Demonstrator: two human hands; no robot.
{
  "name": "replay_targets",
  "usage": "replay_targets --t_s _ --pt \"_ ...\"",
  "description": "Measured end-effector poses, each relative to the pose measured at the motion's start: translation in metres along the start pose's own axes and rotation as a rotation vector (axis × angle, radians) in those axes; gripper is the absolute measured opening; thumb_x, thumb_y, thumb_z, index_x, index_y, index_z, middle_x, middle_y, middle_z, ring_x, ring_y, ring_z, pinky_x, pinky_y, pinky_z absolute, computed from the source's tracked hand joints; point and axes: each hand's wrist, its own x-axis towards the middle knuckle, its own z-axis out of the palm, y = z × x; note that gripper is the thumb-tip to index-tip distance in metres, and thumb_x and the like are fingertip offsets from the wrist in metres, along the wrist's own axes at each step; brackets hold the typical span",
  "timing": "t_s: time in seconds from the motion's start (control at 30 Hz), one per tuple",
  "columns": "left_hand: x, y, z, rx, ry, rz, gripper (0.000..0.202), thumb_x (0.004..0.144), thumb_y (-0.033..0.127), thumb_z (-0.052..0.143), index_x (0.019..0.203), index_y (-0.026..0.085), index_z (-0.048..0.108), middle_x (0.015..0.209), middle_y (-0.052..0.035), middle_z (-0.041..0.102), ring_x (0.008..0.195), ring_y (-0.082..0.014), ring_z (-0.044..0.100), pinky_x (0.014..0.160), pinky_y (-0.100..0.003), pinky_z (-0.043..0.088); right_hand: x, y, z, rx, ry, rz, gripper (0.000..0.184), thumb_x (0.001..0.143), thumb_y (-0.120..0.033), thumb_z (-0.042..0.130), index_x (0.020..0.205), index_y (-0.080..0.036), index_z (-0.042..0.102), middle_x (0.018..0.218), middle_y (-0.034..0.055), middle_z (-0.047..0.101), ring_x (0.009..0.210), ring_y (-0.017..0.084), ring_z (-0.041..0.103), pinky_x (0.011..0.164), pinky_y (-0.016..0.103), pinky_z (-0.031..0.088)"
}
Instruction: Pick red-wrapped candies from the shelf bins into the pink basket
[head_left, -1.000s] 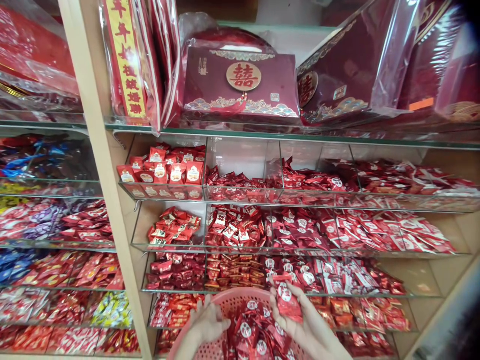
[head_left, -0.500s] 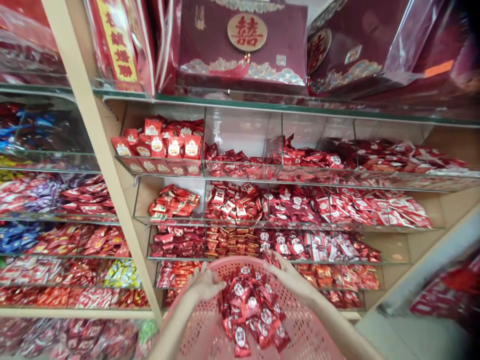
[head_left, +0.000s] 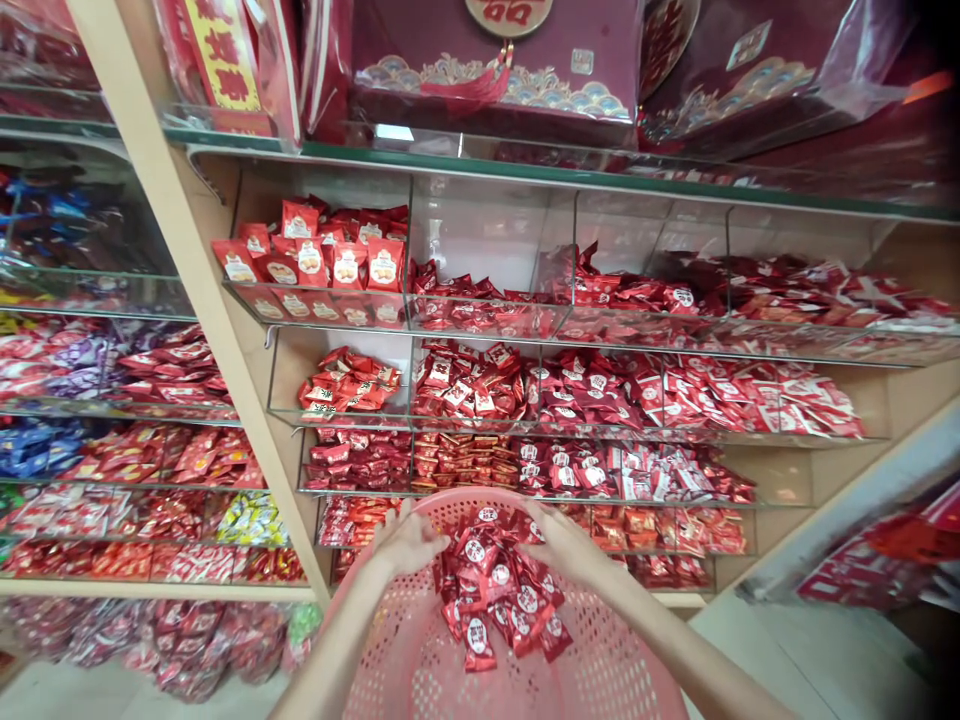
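A pink perforated plastic basket (head_left: 622, 650) is in front of me with a pile of red-wrapped sweets (head_left: 499, 590) bearing white oval labels. My left hand (head_left: 405, 542) is closed around the left side of its far rim, thumb inside. Across the right side of the rim reaches my right hand (head_left: 555, 540), thumb and fingers spread apart beside the upper sweets. Some of its fingertips are hard to make out among the red wrappers.
Tiered clear bins of wrapped sweets (head_left: 472, 385) rise just beyond the basket. A wooden upright (head_left: 180, 260) separates them from more bins on the left. Purple gift bags (head_left: 495, 90) stand on the glass shelf (head_left: 510, 175) above. Bagged sweets (head_left: 187, 645) are on the floor at left.
My view has tilted down, so the shelves appear higher. The basket and both hands appear slightly higher too. My right thumb now reaches further in over the sweets; my left hand stays on the rim.
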Motion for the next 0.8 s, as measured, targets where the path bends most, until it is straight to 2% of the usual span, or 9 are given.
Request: replay_targets --t_s 0.13,0.27,0.4,0.5,0.6,0.8 --pt "0.001 -0.004 0.0 0.009 0.009 -0.009 0.041 0.073 0.058 0.048 0.083 0.022 0.065 0.142 -0.0057 0.034 0.128 -0.0385 0.032 0.101 -0.052 0.028 -0.019 0.003 0.004 -0.101 -0.079 0.051 0.066 0.081 -0.035 0.052 0.139 -0.012 0.03 0.106 0.0143 0.063 0.103 0.027 0.056 0.083 0.034 0.042" --pt "0.001 -0.001 0.0 0.032 0.005 0.011 0.041 0.073 0.057 0.048 0.085 0.022 0.065 0.14 -0.0072 0.035 0.128 -0.0385 0.032 0.099 -0.05 0.031 -0.033 -0.005 0.008 -0.21 -0.165 0.089 0.071 0.08 -0.03 0.054 0.142 -0.01 0.024 0.097 0.0152 0.065 0.093 0.028 0.06 0.077 0.033 0.043" --pt "0.002 0.003 0.001 0.058 0.011 0.032 0.04 0.073 0.057 0.048 0.083 0.023 0.065 0.128 -0.0079 0.044 0.123 -0.0355 0.039 0.097 -0.049 0.033 -0.034 -0.018 0.007 -0.313 -0.175 0.115 0.074 0.079 -0.027 0.056 0.143 -0.012 0.022 0.097 0.0151 0.066 0.095 0.029 0.061 0.076 0.032 0.044" --pt "0.004 0.004 0.002 0.059 0.015 0.036 0.039 0.074 0.056 0.048 0.082 0.023 0.065 0.122 -0.0076 0.048 0.12 -0.0341 0.042 0.096 -0.049 0.034 -0.031 -0.023 0.008 -0.401 -0.178 0.113 0.076 0.078 -0.027 0.06 0.143 -0.011 0.023 0.103 0.0185 0.064 0.097 0.03 0.061 0.078 0.033 0.045" --pt "0.006 0.003 0.003 0.049 0.005 0.024 0.038 0.074 0.056 0.048 0.082 0.023 0.065 0.126 -0.0078 0.045 0.122 -0.0355 0.04 0.097 -0.05 0.032 -0.029 -0.024 0.013 -0.479 -0.16 0.109 0.075 0.077 -0.028 0.063 0.141 -0.013 0.028 0.108 0.0197 0.062 0.098 0.031 0.061 0.08 0.033 0.046" --pt "0.008 0.0 0.003 0.008 -0.022 0.004 0.039 0.073 0.057 0.048 0.083 0.023 0.065 0.139 -0.0071 0.035 0.127 -0.0399 0.032 0.1 -0.052 0.029 -0.024 -0.023 0.024 -0.524 -0.132 0.119 0.07 0.08 -0.031 0.061 0.14 -0.013 0.031 0.101 0.0177 0.064 0.091 0.03 0.063 0.076 0.035 0.049"
